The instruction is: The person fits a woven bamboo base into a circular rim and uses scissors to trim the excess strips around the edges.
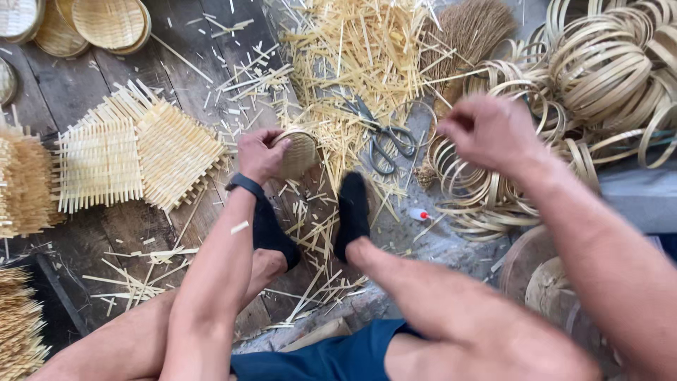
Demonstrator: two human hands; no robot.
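Observation:
I sit on the floor with my legs stretched out in black socks. My left hand (pixel 259 153) grips a small round woven bamboo basket (pixel 299 152) by its rim, tilted on the floor boards. My right hand (pixel 489 132) hovers in the air to the right, fingers curled in, above a heap of bamboo rings (pixel 471 185); I cannot see anything in it. A pair of scissors (pixel 384 137) lies between the two hands on the bamboo scraps.
Woven square bamboo mats (pixel 137 152) lie at left. Finished round baskets (pixel 106 22) stand at top left. A large pile of cut bamboo strips (pixel 352 49) and a brush (pixel 469 32) lie ahead. Large bamboo hoops (pixel 610 67) are stacked at right. A small red-capped bottle (pixel 419 214) lies near my right foot.

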